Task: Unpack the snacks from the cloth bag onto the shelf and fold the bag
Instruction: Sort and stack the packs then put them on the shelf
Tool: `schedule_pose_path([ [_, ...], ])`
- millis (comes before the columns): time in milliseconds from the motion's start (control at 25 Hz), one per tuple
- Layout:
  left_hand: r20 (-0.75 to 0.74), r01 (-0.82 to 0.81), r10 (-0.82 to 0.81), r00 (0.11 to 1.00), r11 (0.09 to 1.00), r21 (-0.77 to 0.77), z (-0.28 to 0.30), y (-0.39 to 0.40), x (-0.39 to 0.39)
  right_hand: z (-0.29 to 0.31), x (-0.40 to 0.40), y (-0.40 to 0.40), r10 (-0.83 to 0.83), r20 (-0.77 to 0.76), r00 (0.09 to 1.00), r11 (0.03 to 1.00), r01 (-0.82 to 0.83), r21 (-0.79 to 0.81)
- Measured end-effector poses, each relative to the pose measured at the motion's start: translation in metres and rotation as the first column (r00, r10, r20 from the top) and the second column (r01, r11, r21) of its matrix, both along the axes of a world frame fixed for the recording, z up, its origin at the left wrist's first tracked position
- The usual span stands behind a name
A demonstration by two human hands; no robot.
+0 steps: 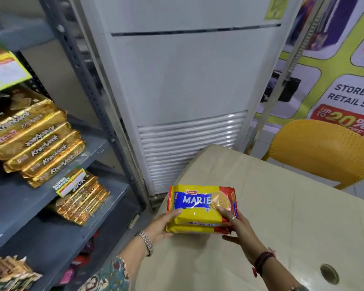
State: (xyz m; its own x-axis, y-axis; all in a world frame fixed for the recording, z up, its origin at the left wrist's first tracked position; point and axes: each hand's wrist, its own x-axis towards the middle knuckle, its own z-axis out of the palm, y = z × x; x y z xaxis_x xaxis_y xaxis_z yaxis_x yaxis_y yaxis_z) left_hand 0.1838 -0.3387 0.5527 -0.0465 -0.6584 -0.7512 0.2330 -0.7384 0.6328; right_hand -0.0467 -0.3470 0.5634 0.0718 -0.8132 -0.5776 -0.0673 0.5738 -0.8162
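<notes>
Beige counter (282, 206) under my hands, bare apart from a round dark hole (329, 274) near its right edge; far corner points at a white louvred cabinet unit (187, 101). Yellow perforated chair (324, 150) beyond the counter's far right edge, promo poster (345, 97) on the wall behind it, text cut off by the frame. Grey metal shelf (78, 160) off the counter's left edge, holding rows of gold Krackjack packs (36, 141) on one level, more gold packs (82, 204) on the level below, lowest packs blurred and unreadable. I hold a stack of yellow Marie biscuit packs (200, 208) above the counter's near left edge: left hand (162, 225) cupped under the left end with thumb on top, right hand (237, 229) closed on the right end, fingers partly hidden underneath. Looks like two packs, exact count hard to tell. Cloth bag not visible anywhere in view.
</notes>
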Motion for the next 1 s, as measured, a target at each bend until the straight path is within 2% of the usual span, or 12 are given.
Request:
schedule_pose_path([
  [200, 0.043, 0.016, -0.010, 0.999, 0.991, -0.132, 0.096, 0.020, 0.063, 0.098, 0.053, -0.017, 0.193, -0.024, 0.981, 0.973, -0.194, -0.125],
  [320, 0.095, -0.030, 0.053, 0.994, 0.972, -0.232, 0.168, 0.026, 0.099, 0.169, 0.090, -0.030, 0.282, -0.027, 0.959, 0.936, -0.281, -0.211],
  [400, 0.109, -0.064, 0.101, 0.989, 0.952, -0.301, 0.222, 0.033, 0.126, 0.221, 0.118, -0.038, 0.356, -0.011, 0.934, 0.894, -0.344, -0.287],
  [520, 0.159, -0.119, 0.194, 0.968, 0.912, -0.393, 0.293, 0.045, 0.166, 0.287, 0.168, -0.044, 0.519, -0.007, 0.855, 0.774, -0.473, -0.419],
  [600, 0.191, -0.139, 0.242, 0.951, 0.890, -0.433, 0.334, 0.052, 0.190, 0.321, 0.195, -0.062, 0.568, 0.002, 0.823, 0.710, -0.488, -0.508],
  [640, 0.204, -0.142, 0.258, 0.944, 0.880, -0.454, 0.354, 0.056, 0.202, 0.345, 0.218, -0.068, 0.576, -0.023, 0.817, 0.711, -0.514, -0.479],
  [720, 0.228, -0.157, 0.300, 0.926, 0.857, -0.490, 0.391, 0.064, 0.229, 0.387, 0.259, -0.081, 0.580, -0.064, 0.812, 0.667, -0.518, -0.535],
  [840, 0.286, -0.177, 0.367, 0.885, 0.834, -0.522, 0.439, 0.070, 0.278, 0.435, 0.315, -0.095, 0.670, -0.080, 0.738, 0.569, -0.580, -0.583],
  [1000, 0.385, -0.161, 0.419, 0.822, 0.820, -0.550, 0.482, 0.065, 0.334, 0.475, 0.391, -0.106, 0.720, -0.054, 0.692, 0.529, -0.597, -0.603],
])
